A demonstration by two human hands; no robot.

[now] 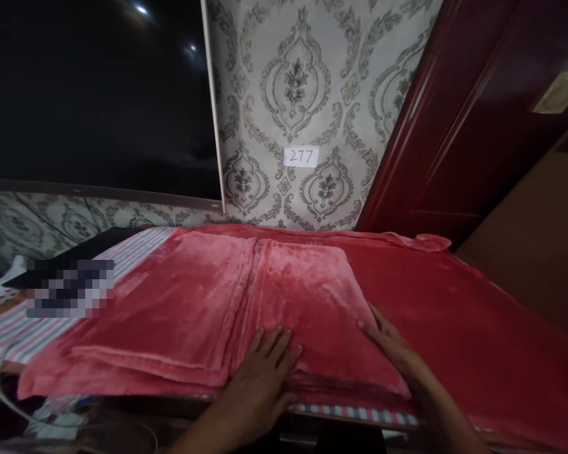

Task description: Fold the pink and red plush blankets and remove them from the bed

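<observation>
A red plush blanket (170, 302) lies on the table, folded into layers, with a seam-like gap running front to back between its left and right folded panels. My left hand (260, 378) rests with fingers spread on the near part of the right panel, close to that gap. At the right edge of the same panel is my right hand (390, 343), its fingers stretched out along the fold. Neither hand grips the cloth. Beneath and to the right spreads a flat red cloth (435, 315); whether it is part of the same blanket I cannot tell.
A striped cloth (142, 246) covers the table's left side, bearing a pixelated patch. A white cable (0, 378) hangs at the near left. Behind stand a large television (99, 101), a patterned wall with a "277" label (301, 156), and a dark red door (454, 113).
</observation>
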